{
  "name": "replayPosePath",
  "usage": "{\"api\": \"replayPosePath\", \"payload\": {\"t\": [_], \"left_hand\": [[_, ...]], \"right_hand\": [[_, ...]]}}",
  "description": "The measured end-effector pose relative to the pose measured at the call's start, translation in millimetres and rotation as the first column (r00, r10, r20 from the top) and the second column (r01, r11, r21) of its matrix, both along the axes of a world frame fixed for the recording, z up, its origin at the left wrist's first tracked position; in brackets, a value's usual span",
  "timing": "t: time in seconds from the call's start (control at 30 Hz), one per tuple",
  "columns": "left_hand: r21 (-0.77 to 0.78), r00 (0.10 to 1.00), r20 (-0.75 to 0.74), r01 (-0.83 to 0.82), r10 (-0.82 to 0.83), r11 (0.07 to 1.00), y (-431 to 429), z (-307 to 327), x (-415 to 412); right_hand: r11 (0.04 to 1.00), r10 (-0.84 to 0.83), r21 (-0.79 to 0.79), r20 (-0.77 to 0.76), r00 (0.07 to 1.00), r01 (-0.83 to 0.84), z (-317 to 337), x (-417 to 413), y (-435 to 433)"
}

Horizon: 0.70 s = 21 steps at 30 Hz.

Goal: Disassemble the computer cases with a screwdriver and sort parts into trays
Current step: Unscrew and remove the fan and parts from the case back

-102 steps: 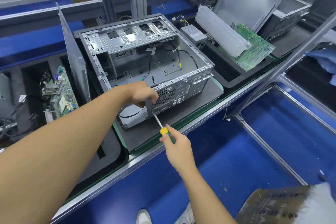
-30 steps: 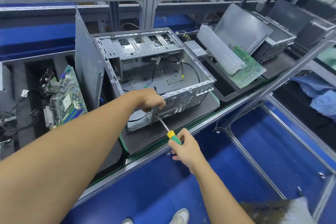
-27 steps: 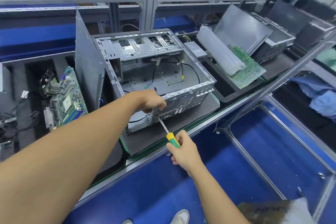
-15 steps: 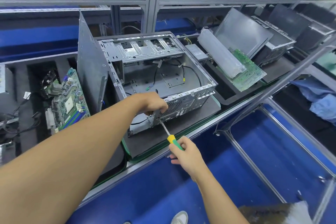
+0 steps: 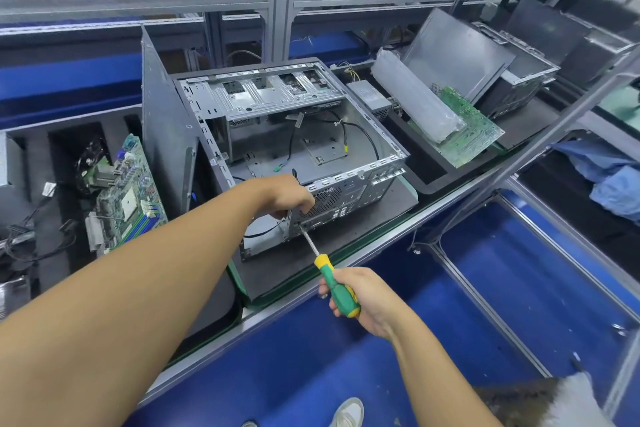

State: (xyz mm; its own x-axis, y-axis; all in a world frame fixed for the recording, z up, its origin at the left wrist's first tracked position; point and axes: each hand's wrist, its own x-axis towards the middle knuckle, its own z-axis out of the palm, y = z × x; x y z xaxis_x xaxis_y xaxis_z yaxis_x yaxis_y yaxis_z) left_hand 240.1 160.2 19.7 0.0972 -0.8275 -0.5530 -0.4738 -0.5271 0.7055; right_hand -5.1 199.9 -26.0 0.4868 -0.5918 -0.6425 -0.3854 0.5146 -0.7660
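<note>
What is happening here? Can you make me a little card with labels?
Left hand: grips the computer case's back edge
Right hand: holds the green-and-yellow screwdriver
Screwdriver tip: against the case's back panel
Case: open, lying on a dark mat
Left of case: green circuit board leaning in a black tray
Right of case: another circuit board under clear plastic

Grey steel case (image 5: 263, 97), open side up on a black pad (image 5: 394, 199), nearly gutted, loose cables inside. Held at the rear edge by the left hand (image 5: 291, 198). Green-and-yellow screwdriver (image 5: 327, 272) gripped in the right hand (image 5: 367, 298), tip against the case's rear wall. Black foam trays on both sides: left tray (image 5: 34, 159) with a motherboard (image 5: 128, 198) on edge, right tray (image 5: 429, 180) with a green board (image 5: 474, 135).
</note>
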Motion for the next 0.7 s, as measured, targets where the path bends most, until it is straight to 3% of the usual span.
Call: {"api": "replayPosePath", "payload": {"t": [0.2,0.37,0.43,0.57,0.7], "left_hand": [[-0.011,1.0,-0.014,-0.004,0.004,1.0,-0.6,-1.1,-0.9],[-0.013,1.0,0.001,-0.01,0.01,1.0,-0.6,-1.7,-0.2],[-0.006,1.0,0.007,0.002,-0.002,1.0,-0.7,-1.1,0.0],[0.0,1.0,0.011,0.01,-0.01,1.0,-0.8,-0.6,0.7],[0.004,1.0,0.01,0.007,-0.007,1.0,-0.3,1.1,0.0]], "right_hand": [[0.977,-0.091,-0.198,-0.042,0.995,0.081,-6.5,0.8,6.9],[0.998,-0.036,0.05,-0.114,0.993,0.042,6.5,11.5,3.6],[0.997,-0.035,0.061,-0.13,0.991,0.043,7.8,12.0,0.6],[0.979,-0.1,-0.19,-0.166,0.981,0.068,0.0,7.7,6.6],[0.949,-0.182,-0.28,-0.118,0.976,0.143,-12.7,6.2,12.9]]}}
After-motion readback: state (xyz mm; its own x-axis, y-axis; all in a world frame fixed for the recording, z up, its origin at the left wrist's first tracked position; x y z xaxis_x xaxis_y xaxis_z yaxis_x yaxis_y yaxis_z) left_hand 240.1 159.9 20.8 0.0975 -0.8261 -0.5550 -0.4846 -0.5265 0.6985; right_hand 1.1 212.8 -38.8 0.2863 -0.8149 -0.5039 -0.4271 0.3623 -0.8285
